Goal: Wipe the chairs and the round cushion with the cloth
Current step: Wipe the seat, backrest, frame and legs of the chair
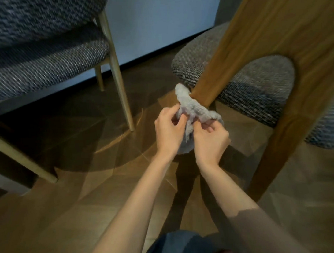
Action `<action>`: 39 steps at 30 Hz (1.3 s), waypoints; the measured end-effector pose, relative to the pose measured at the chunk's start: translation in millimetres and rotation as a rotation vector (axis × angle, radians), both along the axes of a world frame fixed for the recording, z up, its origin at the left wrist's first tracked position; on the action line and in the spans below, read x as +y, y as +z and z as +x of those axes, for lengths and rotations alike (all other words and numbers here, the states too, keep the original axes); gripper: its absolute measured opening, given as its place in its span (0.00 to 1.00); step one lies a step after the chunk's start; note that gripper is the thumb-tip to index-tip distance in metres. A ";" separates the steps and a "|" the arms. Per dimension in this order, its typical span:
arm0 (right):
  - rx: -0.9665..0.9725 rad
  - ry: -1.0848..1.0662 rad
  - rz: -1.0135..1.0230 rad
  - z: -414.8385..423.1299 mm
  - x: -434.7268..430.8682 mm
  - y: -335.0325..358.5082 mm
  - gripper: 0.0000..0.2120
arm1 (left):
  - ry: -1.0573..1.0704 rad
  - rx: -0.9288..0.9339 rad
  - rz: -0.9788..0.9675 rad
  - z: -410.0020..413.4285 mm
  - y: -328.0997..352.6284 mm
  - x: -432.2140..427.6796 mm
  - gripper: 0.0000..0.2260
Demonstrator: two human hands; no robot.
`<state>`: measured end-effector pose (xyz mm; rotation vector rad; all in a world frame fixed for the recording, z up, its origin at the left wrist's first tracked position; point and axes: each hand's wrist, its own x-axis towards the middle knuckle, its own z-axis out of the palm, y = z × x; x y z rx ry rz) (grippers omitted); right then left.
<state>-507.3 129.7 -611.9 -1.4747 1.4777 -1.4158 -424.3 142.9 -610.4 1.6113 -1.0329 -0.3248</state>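
Note:
A fluffy grey cloth is bunched up at the middle of the view, low above the floor. My left hand pinches its left part and my right hand pinches its right part, the two hands close together. The cloth's top touches the lower end of a broad wooden leg of the chair on the right. That chair carries a round grey woven cushion. On the left stands a second chair with a dark woven seat and thin pale legs.
The floor is brown wood parquet. A pale wall with a dark skirting runs along the back. Another wide wooden leg of the right chair slants down on the right. My knee in blue fabric shows at the bottom.

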 end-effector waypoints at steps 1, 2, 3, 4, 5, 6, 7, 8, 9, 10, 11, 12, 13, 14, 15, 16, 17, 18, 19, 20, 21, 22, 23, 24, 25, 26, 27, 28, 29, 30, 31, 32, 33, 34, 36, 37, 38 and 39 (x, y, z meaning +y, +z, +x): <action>-0.038 -0.006 -0.020 -2.3 1.6 14.1 0.05 | 0.000 0.003 -0.035 -4.5 13.7 0.6 0.04; -0.076 -0.014 -0.042 -4.9 3.2 27.3 0.07 | -0.005 0.006 -0.059 -8.7 26.2 1.2 0.05; -0.116 -0.024 -0.063 -7.5 5.2 40.2 0.09 | -0.012 0.006 -0.073 -12.8 38.1 2.4 0.07; -0.162 -0.031 -0.079 -9.2 6.5 52.6 0.12 | -0.017 0.004 -0.085 -15.6 49.5 3.1 0.08; -0.216 -0.033 -0.088 -10.5 8.0 63.6 0.13 | -0.023 0.002 -0.097 -17.9 60.6 3.4 0.10; -0.271 -0.030 -0.092 -10.8 9.3 73.0 0.13 | -0.028 -0.002 -0.114 -18.9 71.3 3.0 0.10; -0.324 -0.023 -0.094 -10.0 10.2 81.7 0.11 | -0.034 -0.004 -0.136 -19.2 82.4 2.2 0.10; -0.367 -0.014 -0.096 -8.9 11.5 90.0 0.09 | -0.042 -0.004 -0.159 -19.3 93.4 1.4 0.10; -0.402 -0.003 -0.099 -7.6 11.8 98.9 0.07 | -0.054 -0.002 -0.179 -19.2 104.9 0.0 0.10; -0.431 0.012 -0.103 -7.0 11.4 107.8 0.06 | -0.070 -0.006 -0.191 -19.4 116.7 -1.8 0.11; -0.453 0.030 -0.106 -6.9 10.2 117.3 0.05 | -0.091 -0.008 -0.194 -19.3 129.3 -4.2 0.12; -0.467 0.046 -0.109 -7.2 8.7 126.7 0.05 | -0.110 -0.019 -0.182 -18.8 141.9 -7.8 0.12; -0.468 0.056 -0.106 -8.5 8.2 136.5 0.05 | -0.128 -0.028 -0.163 -18.3 154.1 -11.2 0.13; -0.458 0.062 -0.102 -10.1 8.6 146.7 0.05 | -0.136 -0.045 -0.144 -18.3 165.8 -13.8 0.13; -0.450 0.065 -0.096 -11.9 9.5 156.9 0.04 | -0.145 -0.062 -0.132 -18.9 176.6 -14.8 0.13; -0.448 0.063 -0.085 -14.1 10.6 167.6 0.04 | -0.157 -0.075 -0.127 -20.5 188.2 -14.1 0.12; -0.451 0.061 -0.072 -16.4 11.1 179.0 0.05 | -0.173 -0.086 -0.128 -22.2 199.3 -12.9 0.12; -0.451 0.067 -0.057 -19.6 10.9 190.6 0.06 | -0.188 -0.099 -0.123 -24.3 210.6 -10.9 0.11; -0.441 0.080 -0.040 -23.8 10.6 201.2 0.07 | -0.199 -0.115 -0.110 -27.1 221.2 -8.2 0.11; -0.417 0.098 -0.022 -29.2 10.5 211.5 0.07 | -0.204 -0.134 -0.088 -30.4 231.6 -5.5 0.10; -0.390 0.117 0.000 -35.8 10.5 221.9 0.07 | -0.212 -0.150 -0.061 -33.5 240.9 -2.6 0.09; -0.368 0.129 0.026 -42.6 10.9 231.7 0.07 | -0.214 -0.164 -0.030 -36.7 250.6 0.2 0.09; -0.349 0.129 0.060 -49.3 11.6 241.3 0.07 | -0.222 -0.171 0.000 -40.4 259.7 2.3 0.09; -0.331 0.116 0.104 -56.6 13.4 250.4 0.07 | -0.239 -0.190 0.029 -44.2 267.1 4.1 0.09; -0.310 0.093 0.145 -63.7 15.1 259.2 0.07 | -0.277 -0.213 0.064 -48.2 274.0 4.8 0.09; -0.278 0.067 0.182 -71.5 16.1 268.4 0.08 | -0.307 -0.257 0.095 -52.5 279.3 3.8 0.09; -0.229 0.041 0.219 -79.6 17.5 277.8 0.10 | -0.343 -0.251 0.139 -58.2 284.1 3.7 0.09; -0.173 0.020 0.265 -87.8 17.9 287.4 0.11 | -0.366 -0.220 0.190 -62.2 288.5 3.3 0.09; -0.115 0.006 0.320 -96.4 17.4 296.5 0.12 | -0.362 -0.148 0.208 -66.0 294.9 3.5 0.11; -0.065 -0.004 0.375 -105.2 17.0 305.9 0.12 | -0.379 -0.033 0.240 -70.2 300.3 3.9 0.12; -0.028 -0.012 0.423 -113.8 15.6 316.1 0.11 | -0.371 -0.007 0.299 -72.6 304.6 3.5 0.13; 0.001 -0.015 0.461 -121.9 13.8 327.1 0.09 | -0.384 -0.057 0.362 -75.2 307.5 1.1 0.13; 0.036 -0.012 0.491 -129.2 12.0 338.3 0.08 | -0.408 -0.066 0.445 -78.5 309.6 -0.5 0.13; 0.085 -0.011 0.508 -136.6 11.1 348.5 0.07 | -0.438 -0.120 0.493 -84.6 315.3 -1.4 0.12; 0.189 -0.028 0.518 -153.7 12.2 366.5 0.08 | -0.488 -0.209 0.471 -100.5 327.6 -2.8 0.08; 0.213 -0.042 0.512 -165.1 15.5 375.5 0.07 | -0.505 -0.188 0.475 -111.5 331.5 -3.2 0.06; 0.232 -0.047 0.498 -173.9 17.3 379.6 0.07 | -0.563 -0.283 0.477 -119.9 329.2 -5.8 0.05; 0.260 -0.057 0.495 -184.7 19.5 384.4 0.07 | -0.628 -0.285 0.542 -131.3 332.5 -4.4 0.05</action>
